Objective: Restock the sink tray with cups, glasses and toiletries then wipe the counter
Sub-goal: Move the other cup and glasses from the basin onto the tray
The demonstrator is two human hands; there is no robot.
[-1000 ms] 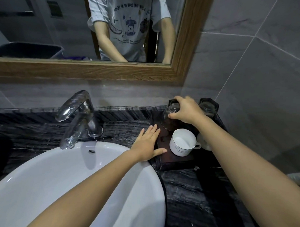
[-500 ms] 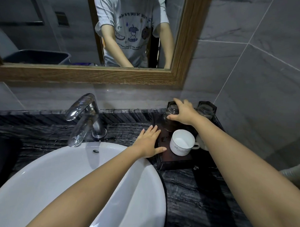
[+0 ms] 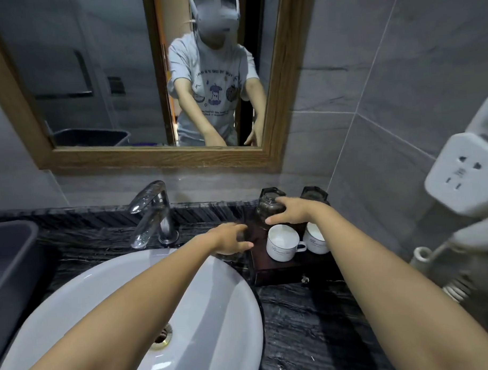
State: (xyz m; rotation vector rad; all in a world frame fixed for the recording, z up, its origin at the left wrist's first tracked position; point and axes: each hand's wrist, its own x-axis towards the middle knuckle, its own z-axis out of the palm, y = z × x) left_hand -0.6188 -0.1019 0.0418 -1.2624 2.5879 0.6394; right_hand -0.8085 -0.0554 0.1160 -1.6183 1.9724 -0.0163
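two white cups [image 3: 282, 243] with unreadable script stand at the front of the dark tray [image 3: 279, 270] on the tabletop [image 3: 305, 321]. left hand [image 3: 229, 239] open beside it. behind, right hand [image 3: 289, 211] clasps one glass [image 3: 267, 207] of two.

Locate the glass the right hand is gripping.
Head view, right of centre: the glass sits at the tray's back left, behind the left cup.

right hand [image 3: 292, 210]: wrapped round left glass [image 3: 268, 207] at tray [image 3: 279, 270] back
left hand [image 3: 229, 239]: blurry, fingers spread by tray's left edge
cups [image 3: 281, 243]: two white ones, side by side up front
second glass [image 3: 313, 195]: back right corner
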